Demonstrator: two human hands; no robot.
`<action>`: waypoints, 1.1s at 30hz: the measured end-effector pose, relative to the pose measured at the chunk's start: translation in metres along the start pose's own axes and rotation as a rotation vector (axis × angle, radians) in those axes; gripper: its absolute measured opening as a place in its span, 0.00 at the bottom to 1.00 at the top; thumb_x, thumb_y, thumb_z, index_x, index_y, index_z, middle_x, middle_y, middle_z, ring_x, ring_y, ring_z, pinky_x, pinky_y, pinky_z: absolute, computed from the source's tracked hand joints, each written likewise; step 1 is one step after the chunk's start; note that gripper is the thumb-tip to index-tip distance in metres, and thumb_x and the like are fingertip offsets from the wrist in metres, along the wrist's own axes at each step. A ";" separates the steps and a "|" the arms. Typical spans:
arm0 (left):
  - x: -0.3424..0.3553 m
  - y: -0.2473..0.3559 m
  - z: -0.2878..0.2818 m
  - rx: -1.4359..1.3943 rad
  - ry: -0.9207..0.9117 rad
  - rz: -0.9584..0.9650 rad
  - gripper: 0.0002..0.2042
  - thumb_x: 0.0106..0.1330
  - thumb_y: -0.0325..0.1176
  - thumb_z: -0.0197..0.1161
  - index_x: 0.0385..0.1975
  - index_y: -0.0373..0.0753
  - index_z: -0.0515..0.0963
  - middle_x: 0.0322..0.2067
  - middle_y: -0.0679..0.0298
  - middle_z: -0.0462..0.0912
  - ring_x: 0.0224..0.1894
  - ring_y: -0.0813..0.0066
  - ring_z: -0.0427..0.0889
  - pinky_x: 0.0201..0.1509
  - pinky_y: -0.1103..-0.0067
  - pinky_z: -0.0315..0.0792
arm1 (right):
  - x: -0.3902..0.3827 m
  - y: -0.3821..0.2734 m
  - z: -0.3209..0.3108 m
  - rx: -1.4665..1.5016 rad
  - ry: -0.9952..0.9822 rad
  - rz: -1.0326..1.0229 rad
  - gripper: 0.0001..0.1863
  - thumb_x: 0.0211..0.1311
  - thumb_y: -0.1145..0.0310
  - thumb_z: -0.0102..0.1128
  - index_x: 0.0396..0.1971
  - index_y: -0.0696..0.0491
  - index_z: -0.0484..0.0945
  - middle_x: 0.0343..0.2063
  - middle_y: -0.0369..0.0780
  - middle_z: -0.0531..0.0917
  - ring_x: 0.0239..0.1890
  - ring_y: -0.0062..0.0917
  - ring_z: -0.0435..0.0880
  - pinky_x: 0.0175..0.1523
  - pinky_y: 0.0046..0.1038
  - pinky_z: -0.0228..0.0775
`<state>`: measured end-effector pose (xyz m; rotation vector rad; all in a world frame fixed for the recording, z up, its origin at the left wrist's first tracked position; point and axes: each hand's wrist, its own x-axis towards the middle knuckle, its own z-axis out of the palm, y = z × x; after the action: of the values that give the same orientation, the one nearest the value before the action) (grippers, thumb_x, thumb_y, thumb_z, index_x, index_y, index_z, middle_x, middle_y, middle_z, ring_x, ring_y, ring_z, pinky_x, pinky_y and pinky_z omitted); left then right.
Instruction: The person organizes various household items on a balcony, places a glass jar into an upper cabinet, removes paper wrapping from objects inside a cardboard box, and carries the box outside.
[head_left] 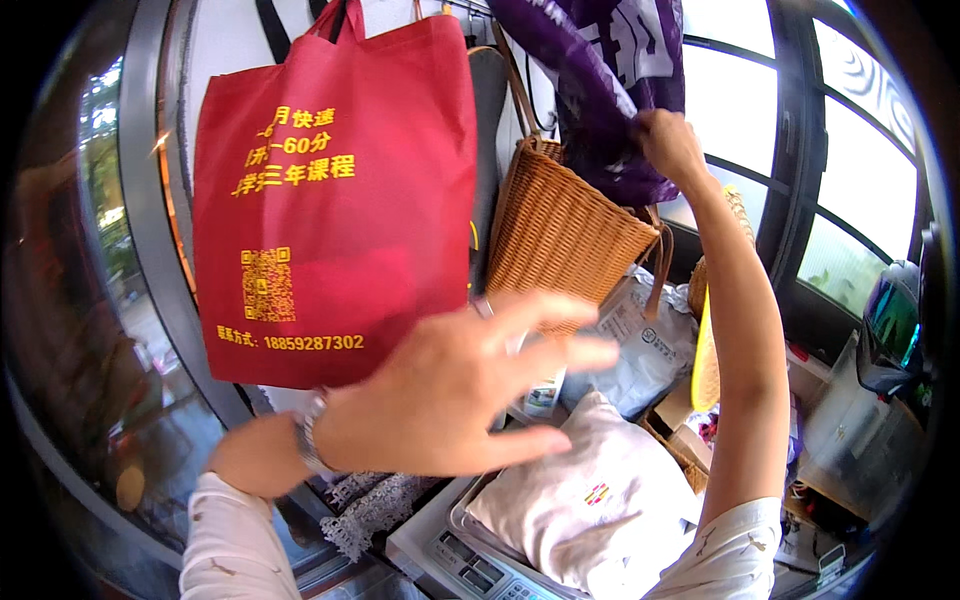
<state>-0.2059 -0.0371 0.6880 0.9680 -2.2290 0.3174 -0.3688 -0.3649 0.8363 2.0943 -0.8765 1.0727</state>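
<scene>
My right hand (668, 145) is raised at the upper right, its fingers closed on a purple plastic bag (625, 110) that hangs above a brown wicker basket (565, 230). My left hand (480, 375) is in mid-air, fingers apart and slightly blurred, with nothing in it. It passes in front of the lower corner of a red tote bag (335, 200) with yellow printing. Below both hands a white cloth bundle (600, 500) rests on a digital scale (470, 565).
Glass doors (90, 250) stand at the left, and dark-framed windows (790, 130) at the right. A grey plastic package (640, 340) lies beneath the basket. Beside it are an open cardboard box (685, 430) and a yellow-edged item (706, 365). A dark visored helmet (890, 325) sits at the far right.
</scene>
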 end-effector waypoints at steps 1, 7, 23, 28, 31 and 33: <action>0.007 -0.009 -0.008 -0.072 0.059 0.067 0.33 0.50 0.36 0.72 0.59 0.42 0.69 0.58 0.57 0.67 0.58 0.64 0.71 0.57 0.71 0.70 | -0.008 -0.011 -0.007 -0.082 0.189 0.131 0.12 0.61 0.68 0.51 0.42 0.47 0.81 0.33 0.46 0.83 0.35 0.43 0.83 0.40 0.40 0.75; 0.047 -0.035 -0.033 -0.815 0.324 -0.304 0.36 0.64 0.38 0.60 0.69 0.42 0.48 0.63 0.58 0.60 0.62 0.65 0.65 0.63 0.67 0.62 | -0.027 0.012 -0.047 -0.064 0.730 0.013 0.12 0.66 0.64 0.50 0.45 0.42 0.79 0.29 0.46 0.83 0.32 0.42 0.83 0.37 0.35 0.75; 0.033 0.034 -0.077 -1.581 0.305 0.058 0.23 0.65 0.44 0.56 0.58 0.43 0.66 0.54 0.62 0.73 0.56 0.65 0.72 0.58 0.60 0.68 | -0.180 -0.190 -0.251 0.162 0.560 -0.435 0.17 0.50 0.64 0.58 0.43 0.46 0.82 0.32 0.39 0.85 0.50 0.41 0.76 0.61 0.50 0.52; -0.030 0.051 -0.058 -1.779 0.523 -0.330 0.08 0.61 0.32 0.53 0.35 0.37 0.74 0.35 0.65 0.78 0.40 0.75 0.78 0.43 0.74 0.75 | -0.246 -0.266 -0.260 0.024 0.324 -0.214 0.37 0.45 0.38 0.66 0.55 0.44 0.75 0.56 0.40 0.74 0.69 0.48 0.51 0.69 0.49 0.18; -0.081 0.044 -0.051 -1.851 0.433 -0.380 0.08 0.60 0.29 0.52 0.37 0.36 0.73 0.36 0.64 0.78 0.41 0.74 0.78 0.48 0.76 0.73 | -0.289 -0.255 -0.271 -0.272 0.802 0.027 0.47 0.42 0.40 0.70 0.61 0.50 0.67 0.61 0.49 0.66 0.69 0.45 0.52 0.70 0.47 0.31; -0.113 0.057 -0.049 -1.792 0.475 -0.350 0.09 0.60 0.28 0.51 0.39 0.36 0.73 0.38 0.64 0.77 0.42 0.75 0.77 0.49 0.76 0.72 | -0.321 -0.261 -0.286 -0.215 0.834 0.371 0.50 0.42 0.44 0.73 0.64 0.54 0.62 0.59 0.52 0.67 0.67 0.41 0.58 0.67 0.42 0.49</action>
<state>-0.1673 0.0875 0.6513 0.1381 -1.0590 -1.2624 -0.4359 0.0944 0.6421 1.1352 -0.8904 1.7604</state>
